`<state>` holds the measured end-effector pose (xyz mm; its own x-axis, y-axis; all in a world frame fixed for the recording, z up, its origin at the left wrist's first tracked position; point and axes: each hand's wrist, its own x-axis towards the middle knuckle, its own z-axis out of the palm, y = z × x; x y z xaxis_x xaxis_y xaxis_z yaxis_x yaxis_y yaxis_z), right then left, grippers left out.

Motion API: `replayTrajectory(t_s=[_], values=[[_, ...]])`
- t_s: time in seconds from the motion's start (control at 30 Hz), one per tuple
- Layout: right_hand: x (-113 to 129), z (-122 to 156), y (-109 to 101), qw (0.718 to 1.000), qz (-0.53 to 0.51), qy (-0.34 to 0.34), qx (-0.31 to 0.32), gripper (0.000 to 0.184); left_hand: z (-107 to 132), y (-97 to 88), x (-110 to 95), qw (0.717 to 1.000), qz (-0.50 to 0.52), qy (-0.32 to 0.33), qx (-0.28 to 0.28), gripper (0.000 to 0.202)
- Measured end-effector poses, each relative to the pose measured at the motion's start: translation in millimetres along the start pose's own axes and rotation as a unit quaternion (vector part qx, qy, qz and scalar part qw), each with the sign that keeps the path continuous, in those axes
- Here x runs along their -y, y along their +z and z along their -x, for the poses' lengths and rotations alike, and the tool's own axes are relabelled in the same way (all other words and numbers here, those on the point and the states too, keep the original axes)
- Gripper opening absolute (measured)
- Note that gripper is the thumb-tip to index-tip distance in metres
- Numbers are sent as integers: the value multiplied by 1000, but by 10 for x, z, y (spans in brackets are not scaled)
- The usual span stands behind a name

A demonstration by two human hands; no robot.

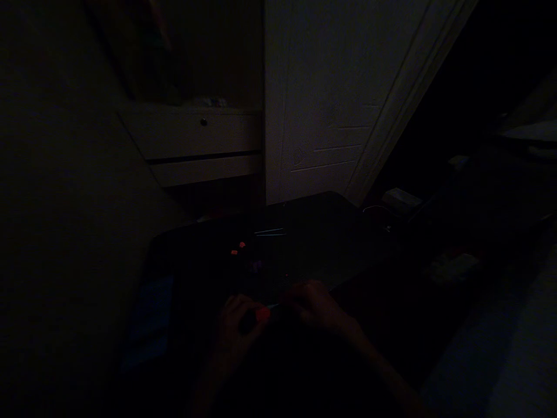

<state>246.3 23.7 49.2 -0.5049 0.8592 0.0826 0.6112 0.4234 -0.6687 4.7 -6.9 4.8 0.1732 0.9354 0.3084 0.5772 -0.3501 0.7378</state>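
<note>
In the dim head view my left hand point(237, 325) pinches a small orange-red piece point(263, 314) between thumb and fingers. My right hand point(312, 302) is closed just to the right, at about the same height. A thin pale tip point(272, 306) reaches from the right hand's side toward the orange-red piece. What kind of tool it belongs to is too dark to tell, and so is whether it touches the piece. Both hands are over the near part of a dark table point(313, 232).
Beyond my hands lie two small orange bits, one nearer point(234, 252) and one farther point(242, 244), and a purple piece point(256, 266). Thin metal tweezers point(270, 233) lie farther back. A blue flat thing point(150, 319) is at left. A drawer unit point(209, 136) and a white door point(322, 87) stand behind.
</note>
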Motion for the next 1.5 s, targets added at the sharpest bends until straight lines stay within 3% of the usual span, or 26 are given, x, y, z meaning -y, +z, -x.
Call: replayTrajectory(t_s=[0.17, 0.33, 0.6, 0.77, 0.97, 1.13, 1.3, 1.5], values=[[26, -3, 54, 993, -115, 20, -14, 25, 6, -4, -5, 1000, -1, -4, 11, 7], [165, -83, 131, 999, -31, -19, 30, 23, -8, -10, -31, 1000, 10, -2, 5, 7], [177, -20, 17, 997, 67, -30, 39, 27, -15, -35, -101, 1000, 5, -14, 15, 5], [126, 15, -9, 997, 72, -16, 38, 25, -8, -18, -79, 1000, 10, -5, 11, 5], [26, 63, -19, 1000, 10, -24, 8, 25, 0, -13, -68, 1000, 5, -8, 5, 3], [120, 40, 49, 998, -49, -36, 1, 25, -1, -27, -85, 1000, 9, -5, 5, 4], [237, -25, 104, 999, -21, -34, 34, 30, -10, -39, -99, 1000, 5, -16, 21, 6], [195, 11, 22, 996, 55, -33, 55, 27, -1, -21, -78, 1000, 3, -13, 13, 6]])
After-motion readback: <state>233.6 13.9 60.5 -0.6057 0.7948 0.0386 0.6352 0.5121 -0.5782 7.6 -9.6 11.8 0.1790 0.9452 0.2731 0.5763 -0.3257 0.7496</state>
